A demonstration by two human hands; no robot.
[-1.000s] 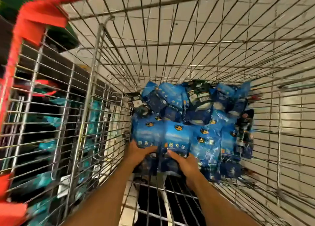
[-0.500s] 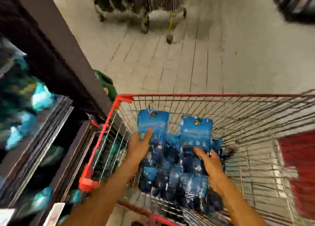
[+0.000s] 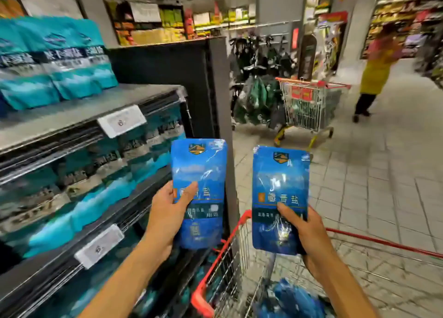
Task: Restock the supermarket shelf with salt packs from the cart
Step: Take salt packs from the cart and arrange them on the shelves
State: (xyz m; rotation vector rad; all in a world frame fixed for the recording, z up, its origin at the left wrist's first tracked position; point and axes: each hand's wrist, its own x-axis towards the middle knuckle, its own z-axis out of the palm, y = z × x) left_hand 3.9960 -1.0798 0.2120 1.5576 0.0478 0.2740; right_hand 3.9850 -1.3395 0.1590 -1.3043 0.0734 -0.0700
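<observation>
Both hands have risen out of the red-rimmed wire cart [image 3: 242, 224]: the left hand [image 3: 165, 212] grips one glossy blue salt pack [image 3: 200, 173], the right hand [image 3: 309, 231] grips a second [image 3: 280, 185], both upright beside the dark shelf [image 3: 91, 111] of teal packs [image 3: 55, 61]. More blue packs [image 3: 294, 298] lie in the cart.

Both packs are out of the cart and up at shelf height.

A second ago my left hand [image 3: 167, 212] and right hand [image 3: 304, 229] were down on the pile in the cart [image 3: 223, 265]; now each grips one blue salt pack [image 3: 199, 171] [image 3: 280, 181] upright, clear above the cart's rim, with the left one beside the shelf's [image 3: 84, 111] front edge.
</observation>
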